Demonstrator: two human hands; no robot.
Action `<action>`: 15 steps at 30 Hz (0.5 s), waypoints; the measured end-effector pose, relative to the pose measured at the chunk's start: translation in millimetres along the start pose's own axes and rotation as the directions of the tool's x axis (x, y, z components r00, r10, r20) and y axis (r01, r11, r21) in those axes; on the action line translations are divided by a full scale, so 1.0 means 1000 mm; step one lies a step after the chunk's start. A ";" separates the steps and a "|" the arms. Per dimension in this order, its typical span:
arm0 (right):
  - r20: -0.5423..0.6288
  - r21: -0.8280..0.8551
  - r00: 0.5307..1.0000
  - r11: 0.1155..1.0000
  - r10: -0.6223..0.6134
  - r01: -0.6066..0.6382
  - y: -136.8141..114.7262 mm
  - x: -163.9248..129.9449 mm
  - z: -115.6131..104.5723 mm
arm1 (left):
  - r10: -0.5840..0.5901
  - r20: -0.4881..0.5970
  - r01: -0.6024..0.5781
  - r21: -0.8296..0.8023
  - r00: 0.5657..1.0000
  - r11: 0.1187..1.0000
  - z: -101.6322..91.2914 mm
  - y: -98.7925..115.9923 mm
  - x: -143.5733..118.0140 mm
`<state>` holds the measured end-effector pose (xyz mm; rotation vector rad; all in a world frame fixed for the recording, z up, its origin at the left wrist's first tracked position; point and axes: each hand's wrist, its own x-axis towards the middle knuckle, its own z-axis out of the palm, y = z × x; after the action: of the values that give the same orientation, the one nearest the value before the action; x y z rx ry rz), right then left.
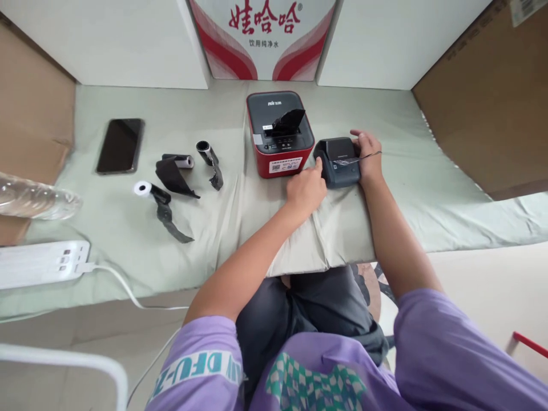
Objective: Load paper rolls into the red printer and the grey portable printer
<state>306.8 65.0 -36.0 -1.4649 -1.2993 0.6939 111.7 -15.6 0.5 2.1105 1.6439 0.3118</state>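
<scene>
A small dark grey portable label printer (342, 162) sits on the cloth in front of me, with a thin clear strip trailing across its top to the right. My right hand (368, 155) is closed around its right side, fingers reaching toward the back. Against the printer's left side rests my left hand (306, 189), index finger stretched along it and the other fingers curled; its thumb is hard to make out. Just left of them stands a red and black printer (280, 162), with a black piece of film sticking up from its top slot.
Three small rolls with black film tails, a near roll (143, 188), a middle roll (184, 161) and a right roll (204, 149), lie left. Beyond are a phone (120, 145), a plastic bottle (34, 197) and a power strip (38, 264). Boxes, including a cardboard box (488, 103), line the table.
</scene>
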 end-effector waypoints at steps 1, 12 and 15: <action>-0.001 -0.033 1.000 0.999 0.019 -0.019 -0.003 -0.001 0.000 | -0.007 -0.007 0.007 -0.008 1.000 1.000 -0.001 -0.001 0.001; 0.000 -0.176 0.992 0.976 0.129 -0.127 -0.006 0.001 -0.002 | -0.016 -0.060 0.016 0.008 0.998 1.000 -0.003 -0.002 0.013; 0.012 -0.190 0.989 0.972 0.146 -0.141 -0.003 0.002 -0.003 | -0.016 -0.049 0.017 0.026 0.999 1.000 -0.001 -0.002 0.011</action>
<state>308.5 66.1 -31.8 -1.7218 -1.3167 0.7001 112.1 -4.8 -0.5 2.1235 1.7015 0.3409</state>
